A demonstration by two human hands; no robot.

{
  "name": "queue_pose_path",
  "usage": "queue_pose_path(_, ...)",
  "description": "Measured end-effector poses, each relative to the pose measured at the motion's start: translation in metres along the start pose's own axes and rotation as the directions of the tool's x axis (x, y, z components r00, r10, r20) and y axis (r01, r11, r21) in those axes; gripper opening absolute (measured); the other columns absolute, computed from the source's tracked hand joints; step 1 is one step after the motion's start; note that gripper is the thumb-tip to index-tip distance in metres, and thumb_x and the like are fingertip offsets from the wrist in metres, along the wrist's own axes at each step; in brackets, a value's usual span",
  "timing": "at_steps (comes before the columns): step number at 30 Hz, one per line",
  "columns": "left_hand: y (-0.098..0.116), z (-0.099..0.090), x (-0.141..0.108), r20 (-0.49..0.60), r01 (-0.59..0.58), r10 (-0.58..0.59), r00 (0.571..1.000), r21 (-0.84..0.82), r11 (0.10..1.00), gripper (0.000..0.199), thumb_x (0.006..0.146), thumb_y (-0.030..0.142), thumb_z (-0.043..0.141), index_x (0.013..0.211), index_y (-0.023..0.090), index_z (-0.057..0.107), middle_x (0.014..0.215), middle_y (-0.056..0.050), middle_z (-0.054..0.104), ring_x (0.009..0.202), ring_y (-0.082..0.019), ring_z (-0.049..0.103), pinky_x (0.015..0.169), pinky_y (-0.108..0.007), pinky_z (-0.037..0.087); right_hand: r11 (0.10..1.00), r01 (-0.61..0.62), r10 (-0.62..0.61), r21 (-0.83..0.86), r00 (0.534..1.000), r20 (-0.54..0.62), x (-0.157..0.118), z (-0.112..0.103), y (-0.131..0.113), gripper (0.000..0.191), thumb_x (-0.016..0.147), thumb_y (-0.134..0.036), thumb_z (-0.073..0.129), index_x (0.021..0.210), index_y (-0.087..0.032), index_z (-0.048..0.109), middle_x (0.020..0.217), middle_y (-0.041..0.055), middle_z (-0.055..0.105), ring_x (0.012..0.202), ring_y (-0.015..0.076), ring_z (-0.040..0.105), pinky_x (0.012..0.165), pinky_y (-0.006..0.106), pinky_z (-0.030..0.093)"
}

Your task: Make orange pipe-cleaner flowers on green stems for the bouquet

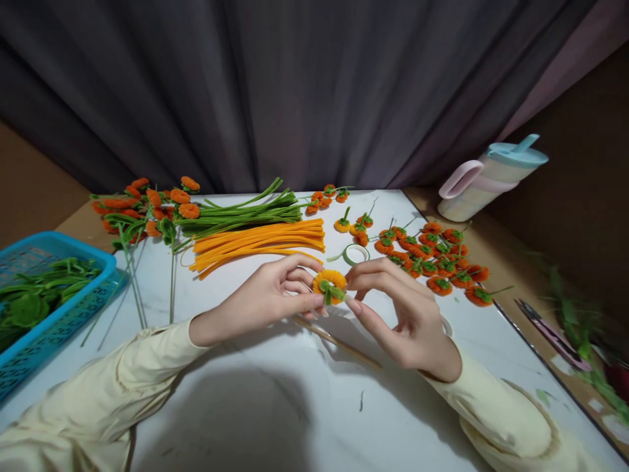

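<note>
Brown stick near yellow flower

A small, round, ruffled yellow-orange fuzzy flower is held up mid-scene, its green centre facing the near side.

And there's the pale pitcher, light-blue lid on top, pink handle out to the left, while a dark curtain drapes behind!
</note>
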State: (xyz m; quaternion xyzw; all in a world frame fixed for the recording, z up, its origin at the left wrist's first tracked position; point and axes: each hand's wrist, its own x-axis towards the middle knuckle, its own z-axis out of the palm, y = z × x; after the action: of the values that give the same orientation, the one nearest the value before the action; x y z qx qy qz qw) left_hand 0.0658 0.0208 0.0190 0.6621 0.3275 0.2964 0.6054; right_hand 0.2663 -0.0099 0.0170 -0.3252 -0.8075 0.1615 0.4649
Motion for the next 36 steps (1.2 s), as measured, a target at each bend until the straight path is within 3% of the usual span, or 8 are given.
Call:
queue_pose_path(4,-0.003,-0.002,0.001,0.050,0.032,-0.028,0.998,-0.079,0.996,0.026,0.081,0.016,0.059,0.105,0.012,0.051,0.091,-0.007,0.067,0.069,-0.014,0.069,0.062,-0.024,0.057,1.000,-0.024,0.024,-0.002,1.000,0.016,0.001,0.003,0.000,0.009,0.084,-0.009,0.052,0.088,-0.015,0.058,0.087,0.0095,0.059,0.080,0.0180,0.057,0.066,0.031,0.050)
queue_pose_path(9,-0.002,-0.002,0.001,0.107,0.029,-0.016,0.994,-0.126,0.992,0.019,0.088,0.020,0.050,0.103,0.011,0.055,0.105,-0.012,0.064,0.087,-0.018,0.068,0.075,-0.029,0.057,0.999,-0.018,0.019,-0.033,0.999,0.027,0.000,0.007,0.001,0.012,0.085,-0.007,0.051,0.089,-0.016,0.056,0.087,0.0084,0.057,0.080,0.0167,0.055,0.065,0.028,0.050)
queue_pose_path(16,-0.008,0.002,0.003,0.072,0.106,-0.096,0.993,-0.144,0.984,0.022,0.088,0.028,0.052,0.096,0.010,0.062,0.090,-0.008,0.067,0.083,-0.017,0.068,0.075,-0.028,0.057,0.998,-0.027,0.031,-0.050,0.996,0.083,0.000,0.006,0.000,0.013,0.085,-0.006,0.050,0.093,-0.016,0.054,0.088,0.0079,0.056,0.083,0.0170,0.055,0.069,0.029,0.049)
queue_pose_path(21,-0.020,0.006,0.004,-0.028,0.196,-0.201,0.979,-0.127,0.972,0.033,0.083,0.032,0.059,0.109,0.011,0.060,0.083,-0.006,0.069,0.070,-0.016,0.068,0.068,-0.027,0.056,0.995,-0.013,0.032,-0.099,0.980,0.197,0.001,0.003,-0.003,0.016,0.086,-0.018,0.056,0.101,-0.016,0.052,0.093,0.0083,0.058,0.087,0.0194,0.055,0.074,0.032,0.047)
queue_pose_path(26,-0.022,0.010,0.003,-0.155,0.140,-0.136,0.978,0.011,0.990,0.034,0.082,0.030,0.060,0.109,0.011,0.062,0.081,-0.006,0.070,0.069,-0.015,0.067,0.064,-0.022,0.055,0.940,0.136,-0.053,-0.314,0.964,0.260,-0.001,0.007,-0.002,0.010,0.089,-0.023,0.053,0.091,-0.014,0.057,0.081,0.0081,0.060,0.076,0.0189,0.054,0.065,0.031,0.044)
queue_pose_path(32,-0.017,0.014,-0.002,-0.230,0.050,-0.019,0.973,0.129,0.990,0.032,0.082,0.028,0.058,0.107,0.010,0.064,0.081,-0.006,0.072,0.070,-0.014,0.068,0.064,-0.019,0.055,0.716,0.433,-0.295,-0.548,0.899,0.325,-0.007,0.009,0.000,0.013,0.089,-0.015,0.053,0.077,-0.013,0.059,0.075,0.0078,0.063,0.077,0.0197,0.056,0.062,0.032,0.040)
queue_pose_path(36,-0.017,0.016,-0.005,-0.235,-0.032,0.103,0.967,0.288,0.957,0.028,0.084,0.027,0.056,0.105,0.010,0.065,0.083,-0.005,0.072,0.070,-0.013,0.068,0.064,-0.017,0.055,0.639,0.507,-0.369,-0.578,0.862,0.348,-0.010,0.009,-0.001,0.011,0.087,-0.012,0.055,0.078,-0.011,0.061,0.077,0.0084,0.064,0.080,0.0210,0.057,0.064,0.034,0.041)
